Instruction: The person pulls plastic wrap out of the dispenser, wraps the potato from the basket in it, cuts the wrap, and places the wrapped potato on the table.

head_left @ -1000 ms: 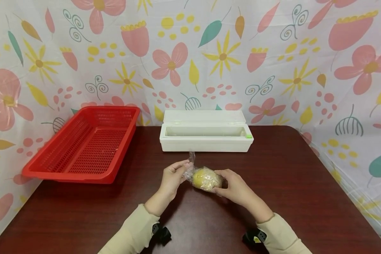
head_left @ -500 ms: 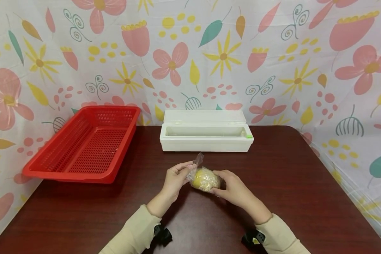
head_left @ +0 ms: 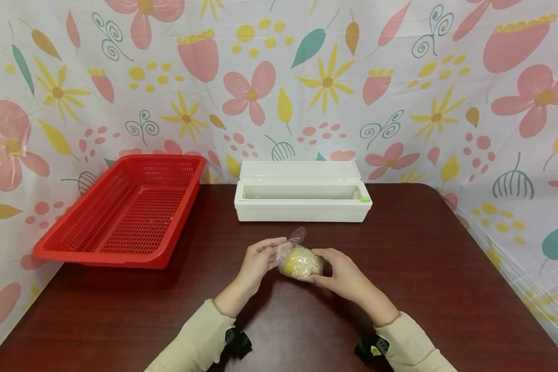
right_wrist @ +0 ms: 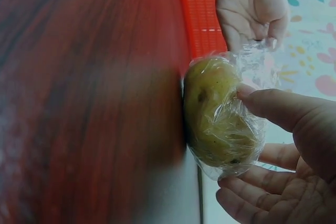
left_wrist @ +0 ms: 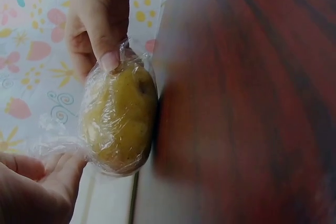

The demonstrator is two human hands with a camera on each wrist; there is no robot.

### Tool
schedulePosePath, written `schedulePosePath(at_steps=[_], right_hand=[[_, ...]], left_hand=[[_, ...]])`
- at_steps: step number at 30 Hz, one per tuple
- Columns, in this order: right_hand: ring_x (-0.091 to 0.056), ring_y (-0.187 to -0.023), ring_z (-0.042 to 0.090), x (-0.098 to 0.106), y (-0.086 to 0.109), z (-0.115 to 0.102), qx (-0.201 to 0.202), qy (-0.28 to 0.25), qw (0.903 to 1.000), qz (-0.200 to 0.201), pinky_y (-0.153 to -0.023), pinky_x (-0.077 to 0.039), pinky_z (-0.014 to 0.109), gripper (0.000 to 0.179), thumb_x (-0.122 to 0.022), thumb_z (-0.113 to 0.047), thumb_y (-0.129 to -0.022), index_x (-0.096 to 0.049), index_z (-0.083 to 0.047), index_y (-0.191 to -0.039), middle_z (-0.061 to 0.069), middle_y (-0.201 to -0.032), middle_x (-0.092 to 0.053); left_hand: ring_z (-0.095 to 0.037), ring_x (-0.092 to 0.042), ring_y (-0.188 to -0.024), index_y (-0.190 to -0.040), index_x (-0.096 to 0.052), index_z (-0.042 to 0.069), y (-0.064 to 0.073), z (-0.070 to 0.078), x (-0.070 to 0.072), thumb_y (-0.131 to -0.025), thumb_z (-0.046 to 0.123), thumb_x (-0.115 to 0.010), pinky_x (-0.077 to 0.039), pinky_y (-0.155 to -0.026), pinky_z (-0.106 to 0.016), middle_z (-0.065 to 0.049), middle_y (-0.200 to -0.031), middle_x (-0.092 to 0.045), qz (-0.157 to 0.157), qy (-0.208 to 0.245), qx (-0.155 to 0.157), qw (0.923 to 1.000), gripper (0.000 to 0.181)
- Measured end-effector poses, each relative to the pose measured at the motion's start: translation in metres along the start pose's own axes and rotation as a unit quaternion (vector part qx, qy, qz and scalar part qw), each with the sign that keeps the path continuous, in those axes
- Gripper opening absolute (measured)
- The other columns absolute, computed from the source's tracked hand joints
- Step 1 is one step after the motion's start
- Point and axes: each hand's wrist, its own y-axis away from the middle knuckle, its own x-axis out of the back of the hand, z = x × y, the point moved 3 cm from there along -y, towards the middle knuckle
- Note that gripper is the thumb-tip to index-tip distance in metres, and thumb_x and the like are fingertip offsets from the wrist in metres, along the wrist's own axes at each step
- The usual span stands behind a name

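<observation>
A yellowish potato (head_left: 301,262) lies on the table, wrapped in crinkled clear cling film. My right hand (head_left: 341,275) grips its right end, thumb on the near side and fingers on the far side. At the other end my left hand (head_left: 257,262) pinches the loose film (head_left: 297,236), part of which sticks up past the fingertips. Small dark spots show on the potato (right_wrist: 207,114) in the right wrist view. In the left wrist view, my right thumb (left_wrist: 109,59) presses the film against the potato's top end.
A white cling film box (head_left: 302,212) stands behind the hands with its lid raised. On the left is a red perforated plastic basket (head_left: 160,258). A flowered cloth (head_left: 325,119) hangs behind the dark wooden table (head_left: 446,268).
The left hand has moved slightly right, toward the potato. The film's loose end has shifted right and now leans over to the right. The right hand has hardly moved.
</observation>
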Motion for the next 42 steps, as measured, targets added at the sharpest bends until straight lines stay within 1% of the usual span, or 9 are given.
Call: schedulePosePath(at_steps=[3,6,11,14,22,32,38,40,42], right_hand=[[-0.059,-0.109,0.031,0.001,0.001,0.0,0.003,0.001,1.0,-0.002,-0.09,-0.049,0.047,0.055,-0.079,-0.019,-0.077,-0.058,0.004,-0.123,0.017,-0.117,-0.063],[-0.059,-0.108,0.03,0.002,0.001,0.001,0.008,0.001,1.0,-0.003,-0.09,-0.049,0.046,0.055,-0.079,-0.019,-0.077,-0.058,0.004,-0.123,0.016,-0.117,-0.063],[-0.059,-0.108,0.029,0.002,0.002,0.0,0.016,0.002,0.9999,-0.003,-0.089,-0.049,0.046,0.054,-0.078,-0.019,-0.078,-0.058,0.004,-0.123,0.015,-0.116,-0.063],[-0.059,-0.108,0.03,0.002,0.002,-0.001,0.02,0.001,0.9998,-0.003,-0.089,-0.049,0.047,0.055,-0.078,-0.019,-0.078,-0.058,0.004,-0.123,0.016,-0.117,-0.063],[-0.058,-0.111,0.03,-0.001,0.004,-0.001,0.021,0.001,0.9997,-0.01,-0.09,-0.049,0.047,0.055,-0.078,-0.021,-0.078,-0.058,0.0,-0.124,0.015,-0.121,-0.062],[-0.058,-0.112,0.03,-0.001,0.005,0.0,0.026,-0.001,0.9995,-0.016,-0.09,-0.049,0.046,0.054,-0.078,-0.024,-0.079,-0.058,-0.001,-0.124,0.014,-0.121,-0.062],[-0.058,-0.112,0.031,-0.002,0.005,-0.002,0.039,0.003,0.9991,-0.014,-0.092,-0.048,0.048,0.054,-0.078,-0.022,-0.078,-0.058,-0.001,-0.124,0.014,-0.121,-0.062],[-0.058,-0.113,0.032,-0.003,0.004,-0.003,0.042,0.003,0.9989,-0.018,-0.092,-0.048,0.048,0.058,-0.077,-0.022,-0.079,-0.055,0.001,-0.127,0.016,-0.123,-0.061],[-0.058,-0.113,0.033,-0.004,0.004,-0.003,0.042,-0.003,0.9989,-0.023,-0.092,-0.048,0.049,0.063,-0.076,-0.023,-0.08,-0.05,0.003,-0.131,0.018,-0.125,-0.06]], left_hand=[[-0.016,-0.064,-0.104,-0.123,-0.058,-0.008,0.0,0.0,0.0,-0.092,0.0,-0.045,-0.052,-0.086,-0.03,-0.022,-0.12,-0.063,-0.004,-0.02,-0.011,0.9997,0.035],[-0.017,-0.064,-0.103,-0.122,-0.059,-0.009,0.0,0.001,-0.002,-0.091,-0.001,-0.049,-0.052,-0.085,-0.026,-0.024,-0.117,-0.064,-0.014,-0.062,-0.043,0.997,0.033],[-0.03,-0.065,-0.104,-0.12,-0.06,-0.008,0.002,0.004,-0.006,-0.09,0.002,-0.059,-0.052,-0.081,-0.021,-0.023,-0.113,-0.066,-0.038,-0.148,-0.106,0.9825,0.031],[-0.032,-0.065,-0.102,-0.119,-0.061,-0.006,0.005,0.007,-0.007,-0.09,0.004,-0.062,-0.054,-0.082,-0.025,-0.021,-0.112,-0.067,-0.049,-0.18,-0.131,0.9737,0.031],[-0.03,-0.067,-0.096,-0.115,-0.062,-0.003,0.01,0.013,-0.01,-0.087,0.004,-0.066,-0.054,-0.084,-0.04,-0.019,-0.107,-0.069,-0.058,-0.274,-0.186,0.9418,0.03],[-0.022,-0.06,-0.088,-0.112,-0.068,0.002,0.013,0.017,-0.014,-0.084,0.009,-0.07,-0.049,-0.078,-0.033,-0.01,-0.104,-0.07,-0.084,-0.372,-0.234,0.8941,0.028],[-0.023,-0.058,-0.095,-0.11,-0.069,0.004,0.01,0.014,-0.014,-0.083,0.014,-0.072,-0.044,-0.084,-0.033,-0.009,-0.109,-0.07,-0.113,-0.409,-0.268,0.8649,0.029],[-0.024,-0.058,-0.097,-0.111,-0.069,0.004,0.01,0.013,-0.014,-0.082,0.015,-0.073,-0.043,-0.085,-0.035,-0.009,-0.11,-0.07,-0.115,-0.417,-0.273,0.8591,0.031],[-0.024,-0.057,-0.098,-0.111,-0.07,0.004,0.01,0.012,-0.013,-0.081,0.015,-0.074,-0.042,-0.086,-0.036,-0.009,-0.111,-0.07,-0.114,-0.421,-0.272,0.858,0.032]])
